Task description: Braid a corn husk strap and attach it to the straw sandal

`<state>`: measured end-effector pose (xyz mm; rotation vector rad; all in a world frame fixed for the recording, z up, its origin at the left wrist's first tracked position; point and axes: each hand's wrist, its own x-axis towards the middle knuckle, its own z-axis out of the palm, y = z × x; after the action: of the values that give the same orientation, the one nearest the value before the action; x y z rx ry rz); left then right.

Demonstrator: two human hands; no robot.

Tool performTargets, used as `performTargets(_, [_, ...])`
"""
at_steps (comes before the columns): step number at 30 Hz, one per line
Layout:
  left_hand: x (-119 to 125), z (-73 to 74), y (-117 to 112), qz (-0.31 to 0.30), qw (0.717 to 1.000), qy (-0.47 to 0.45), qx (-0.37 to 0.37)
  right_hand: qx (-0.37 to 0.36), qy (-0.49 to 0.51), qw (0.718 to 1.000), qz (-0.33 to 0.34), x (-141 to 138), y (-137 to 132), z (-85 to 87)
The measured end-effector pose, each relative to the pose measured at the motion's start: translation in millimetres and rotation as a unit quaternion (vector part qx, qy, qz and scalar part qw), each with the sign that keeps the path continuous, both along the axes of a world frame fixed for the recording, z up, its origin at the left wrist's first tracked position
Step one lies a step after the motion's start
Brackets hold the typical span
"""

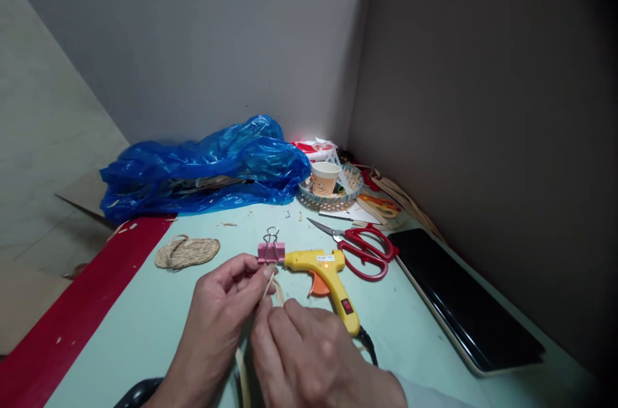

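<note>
My left hand pinches a pale raffia strand just below a pink binder clip. Close beside it, my right hand is closed with fingertips on the same strand, whose loose end hangs down between my wrists. Touching or nearly touching the clip is the nozzle of a yellow glue gun with an orange trigger, lying on its side. To the left lies a flat oval piece of coiled braided straw. My fingers hide part of the strand.
Red-handled scissors lie right of the glue gun, beside a black tablet-like slab. A blue plastic bag fills the back left. Behind stands a woven basket with a paper cup. The glue gun's cord runs toward me.
</note>
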<state>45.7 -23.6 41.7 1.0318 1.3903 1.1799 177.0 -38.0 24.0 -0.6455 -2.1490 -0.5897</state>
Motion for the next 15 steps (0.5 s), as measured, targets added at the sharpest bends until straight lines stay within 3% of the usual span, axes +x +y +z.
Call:
performTargets(6, [-1, -3.5, -5, -0.003, 0.998, -0.052, -0.04, -0.008, -0.024, 1.0, 0.007, -4, -1, -4.9])
performTargets(8, [0, -0.6, -6, -0.003, 0.998, -0.055, -0.021, -0.053, 0.001, 0.998, 0.029, -1, -1, 0.3])
performTargets(10, [0, 3.2, -7, -0.012, 0.998, -0.06, -0.003, -0.147, 0.062, 0.985, 0.057, 4, 2, 8.5])
performTargets(12, [-1, 6.8, -8, -0.032, 0.997, -0.067, -0.006, -0.284, 0.171, 0.941, 0.072, 12, 9, 18.2])
performTargets(15, [-1, 10.4, -10, -0.062, 0.997, -0.043, -0.018, -0.48, 0.313, 0.816, 0.073, 24, 22, 30.1])
